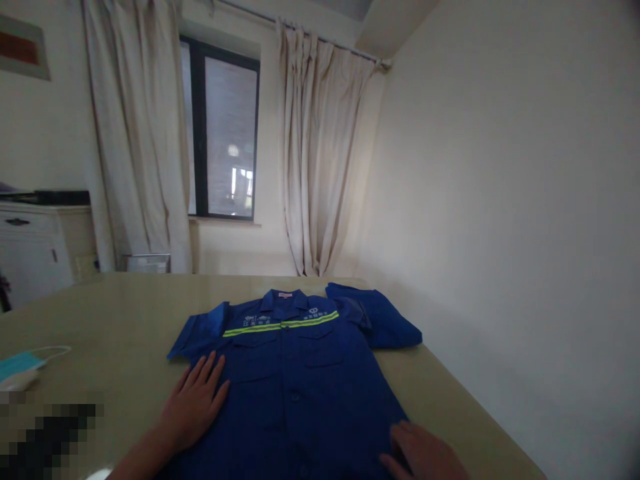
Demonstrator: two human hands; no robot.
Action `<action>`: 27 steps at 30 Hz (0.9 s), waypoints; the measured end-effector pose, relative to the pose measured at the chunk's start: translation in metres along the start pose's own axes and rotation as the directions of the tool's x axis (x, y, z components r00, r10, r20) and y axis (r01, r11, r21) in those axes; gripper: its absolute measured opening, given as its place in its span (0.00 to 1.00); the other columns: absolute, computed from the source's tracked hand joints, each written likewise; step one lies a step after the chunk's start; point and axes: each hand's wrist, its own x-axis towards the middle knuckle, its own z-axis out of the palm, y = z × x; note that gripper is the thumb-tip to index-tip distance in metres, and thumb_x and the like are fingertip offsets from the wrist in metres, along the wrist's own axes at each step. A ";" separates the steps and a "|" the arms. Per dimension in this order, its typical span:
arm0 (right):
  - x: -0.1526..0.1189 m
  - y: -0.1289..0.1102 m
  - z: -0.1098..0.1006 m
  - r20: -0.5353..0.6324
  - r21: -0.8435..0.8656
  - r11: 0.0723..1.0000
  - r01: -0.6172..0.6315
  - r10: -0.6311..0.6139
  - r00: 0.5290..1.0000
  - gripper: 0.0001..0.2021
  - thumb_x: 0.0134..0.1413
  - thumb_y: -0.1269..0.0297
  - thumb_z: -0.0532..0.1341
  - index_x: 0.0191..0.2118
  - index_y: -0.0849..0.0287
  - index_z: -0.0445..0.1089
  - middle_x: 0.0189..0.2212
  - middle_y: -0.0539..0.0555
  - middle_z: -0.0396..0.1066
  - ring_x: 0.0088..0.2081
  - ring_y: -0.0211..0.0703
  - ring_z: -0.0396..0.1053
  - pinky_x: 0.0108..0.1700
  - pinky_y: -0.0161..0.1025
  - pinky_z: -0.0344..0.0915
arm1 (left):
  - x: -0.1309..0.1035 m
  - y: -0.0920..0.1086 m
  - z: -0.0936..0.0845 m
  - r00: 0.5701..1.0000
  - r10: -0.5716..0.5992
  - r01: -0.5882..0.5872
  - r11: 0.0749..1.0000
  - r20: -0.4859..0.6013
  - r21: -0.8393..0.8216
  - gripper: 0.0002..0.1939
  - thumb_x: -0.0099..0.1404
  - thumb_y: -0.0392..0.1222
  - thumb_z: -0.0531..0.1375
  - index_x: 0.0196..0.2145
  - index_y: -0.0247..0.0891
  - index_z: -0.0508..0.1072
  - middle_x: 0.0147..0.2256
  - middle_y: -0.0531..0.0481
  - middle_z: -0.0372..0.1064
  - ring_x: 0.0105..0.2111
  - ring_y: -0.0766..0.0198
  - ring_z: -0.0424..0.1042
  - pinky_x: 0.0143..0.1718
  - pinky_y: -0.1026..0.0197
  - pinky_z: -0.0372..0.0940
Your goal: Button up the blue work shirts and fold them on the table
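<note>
A dark blue short-sleeved work shirt (295,387) lies spread front side up on the table, its collar pointing away from me. Across its chest runs a yellow-green and silver stripe, with white lettering above. My left hand (197,400) rests flat on the shirt's left edge below the sleeve, fingers stretched out. At the lower right edge of the shirt is my right hand (425,453), its fingers bent at the cloth; whether they pinch the fabric is hard to see. The bottom of the shirt runs out of view.
A folded blue garment (395,320) lies beside the right sleeve, near the wall (525,267). On the left of the table (125,320) are a light blue face mask (23,365) and a blurred-out dark object (50,433). A white cabinet (35,247) and curtains (320,147) stand beyond.
</note>
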 end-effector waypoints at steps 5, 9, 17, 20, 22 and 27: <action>0.062 -0.070 -0.025 0.073 0.264 0.960 0.094 -0.117 0.991 0.30 0.66 0.45 0.57 0.68 0.50 0.61 0.68 0.58 0.60 0.65 0.55 0.61 0.66 0.49 0.58 | 0.003 0.051 -0.019 0.997 0.073 -0.073 0.997 -0.012 -0.001 0.34 0.70 0.50 0.45 0.68 0.31 0.60 0.71 0.37 0.44 0.71 0.42 0.47 0.69 0.35 0.43; 0.104 -0.110 -0.007 0.190 0.357 0.920 0.161 -0.240 0.952 0.33 0.65 0.42 0.57 0.71 0.46 0.55 0.72 0.55 0.50 0.70 0.56 0.51 0.69 0.52 0.50 | 0.022 0.077 -0.013 0.999 0.034 -0.034 0.987 -0.004 -0.160 0.37 0.71 0.63 0.43 0.71 0.43 0.54 0.72 0.45 0.44 0.71 0.43 0.46 0.69 0.35 0.45; 0.190 -0.138 0.003 0.079 0.327 0.939 0.106 -0.139 0.987 0.30 0.67 0.43 0.54 0.64 0.59 0.66 0.64 0.63 0.65 0.64 0.57 0.62 0.64 0.52 0.58 | 0.059 0.051 -0.004 0.986 0.156 -0.167 0.943 -0.061 -0.287 0.36 0.71 0.68 0.45 0.69 0.50 0.60 0.71 0.49 0.51 0.71 0.46 0.50 0.69 0.39 0.44; 0.211 -0.143 0.025 0.086 0.345 0.936 0.061 -0.097 0.992 0.35 0.66 0.43 0.55 0.71 0.58 0.54 0.72 0.61 0.49 0.72 0.56 0.48 0.70 0.54 0.46 | 0.068 0.046 -0.009 0.987 0.110 -0.140 0.944 -0.116 -0.298 0.30 0.73 0.61 0.44 0.65 0.49 0.65 0.67 0.48 0.62 0.66 0.49 0.60 0.65 0.43 0.53; 0.216 -0.143 0.042 0.124 0.349 0.937 0.019 -0.067 0.990 0.35 0.67 0.42 0.52 0.72 0.56 0.53 0.73 0.59 0.47 0.73 0.55 0.45 0.71 0.56 0.42 | 0.074 0.044 -0.012 0.987 0.050 -0.092 0.955 -0.152 -0.282 0.29 0.75 0.56 0.42 0.65 0.43 0.66 0.63 0.43 0.66 0.61 0.50 0.65 0.60 0.47 0.60; 0.213 -0.139 0.061 0.132 0.360 0.933 0.012 -0.063 0.989 0.35 0.68 0.40 0.49 0.72 0.54 0.53 0.73 0.57 0.46 0.73 0.53 0.43 0.72 0.55 0.40 | 0.086 0.021 -0.018 0.948 -0.252 0.212 0.956 -0.194 -0.203 0.28 0.74 0.50 0.41 0.56 0.34 0.71 0.54 0.36 0.70 0.53 0.45 0.70 0.51 0.47 0.65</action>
